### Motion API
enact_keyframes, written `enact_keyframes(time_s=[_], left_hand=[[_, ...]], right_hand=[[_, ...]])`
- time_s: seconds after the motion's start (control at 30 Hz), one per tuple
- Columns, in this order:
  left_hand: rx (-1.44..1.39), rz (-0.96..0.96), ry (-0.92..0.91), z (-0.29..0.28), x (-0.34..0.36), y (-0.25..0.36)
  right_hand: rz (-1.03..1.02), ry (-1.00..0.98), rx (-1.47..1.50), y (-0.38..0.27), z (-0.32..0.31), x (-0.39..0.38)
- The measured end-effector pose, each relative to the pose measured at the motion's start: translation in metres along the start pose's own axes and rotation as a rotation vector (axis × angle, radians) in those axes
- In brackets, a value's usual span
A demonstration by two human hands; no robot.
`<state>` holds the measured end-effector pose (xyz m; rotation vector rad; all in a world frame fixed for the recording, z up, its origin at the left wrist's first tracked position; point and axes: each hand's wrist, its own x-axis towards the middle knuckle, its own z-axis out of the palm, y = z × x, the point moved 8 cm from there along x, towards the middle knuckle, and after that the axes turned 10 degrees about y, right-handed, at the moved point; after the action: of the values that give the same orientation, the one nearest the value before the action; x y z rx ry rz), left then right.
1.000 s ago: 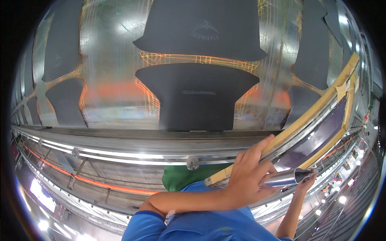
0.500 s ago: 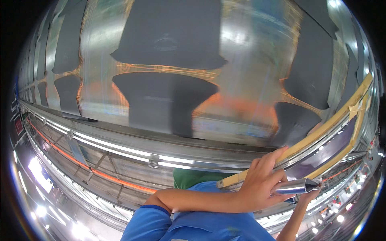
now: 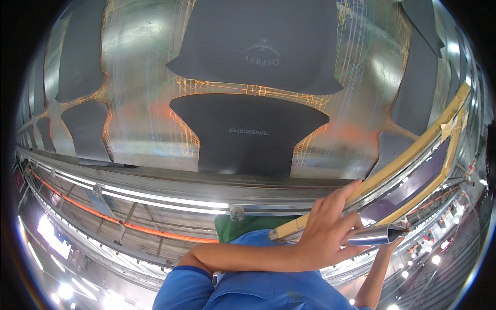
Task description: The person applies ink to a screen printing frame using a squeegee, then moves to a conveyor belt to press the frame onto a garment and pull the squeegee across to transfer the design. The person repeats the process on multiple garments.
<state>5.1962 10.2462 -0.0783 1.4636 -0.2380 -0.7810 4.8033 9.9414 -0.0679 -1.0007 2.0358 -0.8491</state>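
Note:
My left hand (image 3: 326,231) reaches across my body. It lies against a wooden frame (image 3: 408,157) with a dark purple sheet stretched in it, tilted up to the right. One or two fingers extend over the near wooden bar. The other fingers and thumb close round a shiny metal tube-like tool (image 3: 369,236), whose far end is dark. My right hand (image 3: 393,247) is just beyond that end, with its fingers mostly hidden. Dark grey cut panels with light printing lie on the table: a large one (image 3: 258,31) and a smaller one (image 3: 248,134).
The long metal table (image 3: 139,129) carries orange and yellow ink lines around the panels. More dark panels (image 3: 82,46) lie at left and right. A metal rail (image 3: 165,199) and an orange hose (image 3: 144,227) run along the near edge. Green cloth (image 3: 243,227) shows beside my blue shirt.
The panels and table have shifted to the right in view and look sharper. My hands, the wooden frame and the metal tool sit slightly further left, with the left grip unchanged.

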Motion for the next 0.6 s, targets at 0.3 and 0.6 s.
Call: enact_keyframes(time_s=[0.3, 0.6], left_hand=[[0.004, -0.005, -0.011, -0.001, -0.004, -0.007], [0.022, 0.045, 0.030, -0.043, -0.012, 0.006]], right_hand=[[-0.022, -0.009, -0.077, 0.006, -0.024, 0.021], [-0.132, 0.044, -0.056, -0.003, -0.009, -0.031]])
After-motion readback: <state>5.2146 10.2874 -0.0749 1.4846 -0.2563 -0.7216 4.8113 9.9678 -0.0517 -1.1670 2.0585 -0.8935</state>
